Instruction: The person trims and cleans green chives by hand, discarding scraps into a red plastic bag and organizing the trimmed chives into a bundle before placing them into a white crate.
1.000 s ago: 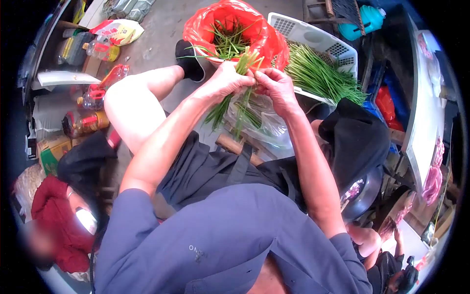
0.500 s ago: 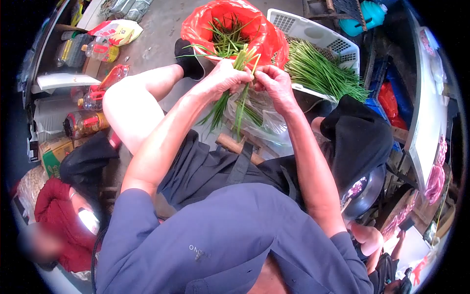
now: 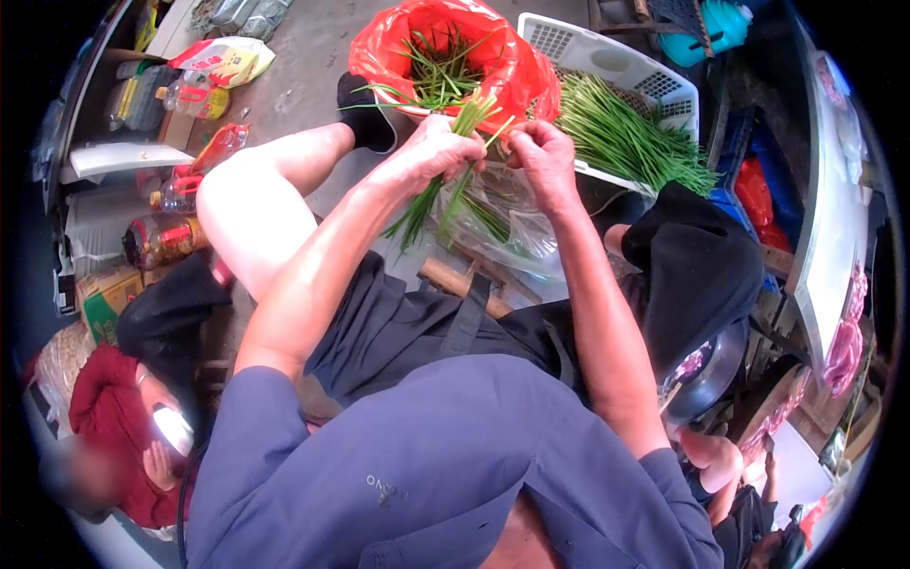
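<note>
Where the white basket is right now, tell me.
In the head view, the white basket stands at the upper right, directly beside the red bag, with green stalks lying in it.

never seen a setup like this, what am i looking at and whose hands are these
There is no machine: these are a person's bare hands, seen by a camera on their head that looks forward and down over their shirt. The left hand holds a bunch of green stalks. The right hand is close by, fingers bent; whether it grips anything is unclear. Beyond them, a red bag holds loose greens, and a white basket holds more stalks.
</note>
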`<state>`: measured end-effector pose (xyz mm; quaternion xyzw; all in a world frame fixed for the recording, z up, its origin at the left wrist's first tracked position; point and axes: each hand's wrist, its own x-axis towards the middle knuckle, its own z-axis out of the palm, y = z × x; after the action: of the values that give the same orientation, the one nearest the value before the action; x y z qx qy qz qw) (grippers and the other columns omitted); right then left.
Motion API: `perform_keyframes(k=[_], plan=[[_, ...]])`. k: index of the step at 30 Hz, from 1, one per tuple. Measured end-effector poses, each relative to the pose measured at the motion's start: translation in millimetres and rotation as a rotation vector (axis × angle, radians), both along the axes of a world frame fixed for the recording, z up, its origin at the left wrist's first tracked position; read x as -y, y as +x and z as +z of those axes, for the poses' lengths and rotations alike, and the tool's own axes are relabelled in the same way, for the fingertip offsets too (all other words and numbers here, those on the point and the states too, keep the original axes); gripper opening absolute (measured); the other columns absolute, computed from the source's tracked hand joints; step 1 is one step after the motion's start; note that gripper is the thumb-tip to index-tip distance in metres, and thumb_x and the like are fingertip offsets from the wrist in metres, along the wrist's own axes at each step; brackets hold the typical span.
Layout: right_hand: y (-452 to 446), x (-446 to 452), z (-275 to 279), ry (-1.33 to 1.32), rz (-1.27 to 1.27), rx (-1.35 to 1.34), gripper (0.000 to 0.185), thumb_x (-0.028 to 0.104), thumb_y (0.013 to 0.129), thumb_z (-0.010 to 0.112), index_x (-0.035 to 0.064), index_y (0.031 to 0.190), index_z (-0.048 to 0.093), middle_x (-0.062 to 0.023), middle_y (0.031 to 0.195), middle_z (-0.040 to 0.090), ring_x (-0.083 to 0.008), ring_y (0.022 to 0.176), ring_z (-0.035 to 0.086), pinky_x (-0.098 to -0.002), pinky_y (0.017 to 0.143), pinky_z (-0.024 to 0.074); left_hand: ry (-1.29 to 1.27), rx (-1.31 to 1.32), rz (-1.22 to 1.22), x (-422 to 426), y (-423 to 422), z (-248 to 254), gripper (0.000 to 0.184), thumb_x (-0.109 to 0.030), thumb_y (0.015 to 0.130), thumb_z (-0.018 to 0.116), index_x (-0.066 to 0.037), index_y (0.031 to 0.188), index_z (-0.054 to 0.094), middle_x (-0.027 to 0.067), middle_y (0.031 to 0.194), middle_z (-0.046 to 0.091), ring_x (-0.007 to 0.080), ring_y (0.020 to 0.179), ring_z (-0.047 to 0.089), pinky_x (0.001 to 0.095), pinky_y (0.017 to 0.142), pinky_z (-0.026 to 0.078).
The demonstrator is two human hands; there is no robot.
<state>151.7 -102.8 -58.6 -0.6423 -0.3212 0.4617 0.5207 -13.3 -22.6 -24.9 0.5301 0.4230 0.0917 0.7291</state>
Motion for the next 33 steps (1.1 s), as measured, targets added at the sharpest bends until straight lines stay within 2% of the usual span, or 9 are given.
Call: perform_keyframes(k=[5, 8, 10, 14, 16, 18, 23, 28, 33], plan=[[16, -3, -1, 0.036, -0.222, -0.143, 0.011, 0.008, 0.084, 0.057, -0.0016, 0.084, 0.062, -0.0046, 0.067, 0.060, -0.0107, 0.052, 0.055, -0.0253, 0.050, 0.0473, 0.001, -0.009, -0.016, 0, 0, -3, 0.006, -0.008, 0.076, 0.063, -0.003, 0.077, 0.060, 0.0075, 0.068, 0.063, 0.0061, 0.045, 0.043, 0.0212, 0.040, 0.032], [24, -4, -4, 0.037, -0.356, -0.260, 0.008, 0.007, 0.087, 0.057, -0.0001, 0.087, 0.059, -0.0058, 0.077, 0.062, -0.0095, 0.055, 0.055, -0.0255, 0.052, 0.0495, 0.021, 0.001, 0.010, 1, 1, -2, 0.011, -0.012, 0.073, 0.062, -0.001, 0.073, 0.061, 0.0052, 0.063, 0.061, 0.0063, 0.042, 0.042, 0.0226, 0.039, 0.030], [26, -5, -1, 0.066, -0.400, -0.302, 0.009, 0.006, 0.085, 0.056, -0.0012, 0.089, 0.059, -0.0066, 0.073, 0.061, -0.0113, 0.053, 0.056, -0.0280, 0.051, 0.0515, -0.017, 0.024, 0.039, 0, 0, 1, 0.011, -0.011, 0.076, 0.061, 0.000, 0.077, 0.061, 0.0062, 0.066, 0.063, 0.0060, 0.042, 0.041, 0.0225, 0.039, 0.031], [17, -8, -2, 0.038, -0.345, -0.352, 0.013, 0.007, 0.084, 0.058, -0.0009, 0.095, 0.058, -0.0053, 0.075, 0.061, -0.0118, 0.057, 0.059, -0.0266, 0.053, 0.0518, -0.077, 0.055, 0.063, 0, 2, 3, 0.010, -0.008, 0.080, 0.061, 0.000, 0.086, 0.058, 0.0084, 0.072, 0.064, 0.0059, 0.044, 0.042, 0.0213, 0.039, 0.032], [6, -5, 1, 0.043, -0.136, -0.398, 0.016, 0.009, 0.084, 0.061, -0.0008, 0.097, 0.060, -0.0045, 0.076, 0.062, -0.0112, 0.059, 0.059, -0.0252, 0.057, 0.0513, -0.078, 0.052, 0.054, 0, 3, 2, 0.010, -0.009, 0.082, 0.060, 0.000, 0.087, 0.058, 0.0086, 0.072, 0.064, 0.0055, 0.044, 0.042, 0.0210, 0.039, 0.032], [-3, -4, 8, 0.004, -0.056, -0.356, 0.023, 0.018, 0.083, 0.069, -0.0012, 0.095, 0.063, -0.0046, 0.079, 0.064, -0.0097, 0.062, 0.058, -0.0246, 0.059, 0.0485, -0.077, 0.055, 0.045, 1, 3, 0, 0.009, -0.009, 0.082, 0.059, -0.001, 0.087, 0.058, 0.0085, 0.072, 0.064, 0.0057, 0.044, 0.042, 0.0212, 0.039, 0.032], [-11, -3, 7, 0.007, 0.070, -0.315, 0.020, 0.020, 0.087, 0.067, -0.0001, 0.091, 0.065, -0.0025, 0.074, 0.063, -0.0076, 0.062, 0.056, -0.0221, 0.058, 0.0464, -0.108, 0.067, 0.045, 2, 4, -2, 0.011, -0.011, 0.083, 0.061, -0.002, 0.087, 0.058, 0.0073, 0.071, 0.063, 0.0058, 0.044, 0.042, 0.0219, 0.040, 0.031], [-11, -4, 3, 0.000, 0.063, -0.253, 0.019, 0.018, 0.089, 0.064, -0.0008, 0.089, 0.064, -0.0021, 0.072, 0.063, -0.0066, 0.061, 0.055, -0.0214, 0.057, 0.0459, -0.014, -0.006, 0.026, 4, 7, 2, 0.012, -0.014, 0.082, 0.064, -0.003, 0.084, 0.060, 0.0051, 0.068, 0.062, 0.0056, 0.045, 0.040, 0.0216, 0.040, 0.029], [-12, -4, -3, 0.006, 0.076, -0.260, 0.021, 0.019, 0.091, 0.059, -0.0018, 0.090, 0.064, -0.0024, 0.072, 0.062, -0.0065, 0.060, 0.054, -0.0215, 0.057, 0.0461, -0.076, -0.013, 0.018, 1, 5, 0, 0.012, -0.015, 0.083, 0.063, -0.003, 0.084, 0.061, 0.0045, 0.067, 0.062, 0.0058, 0.045, 0.041, 0.0214, 0.040, 0.029]])
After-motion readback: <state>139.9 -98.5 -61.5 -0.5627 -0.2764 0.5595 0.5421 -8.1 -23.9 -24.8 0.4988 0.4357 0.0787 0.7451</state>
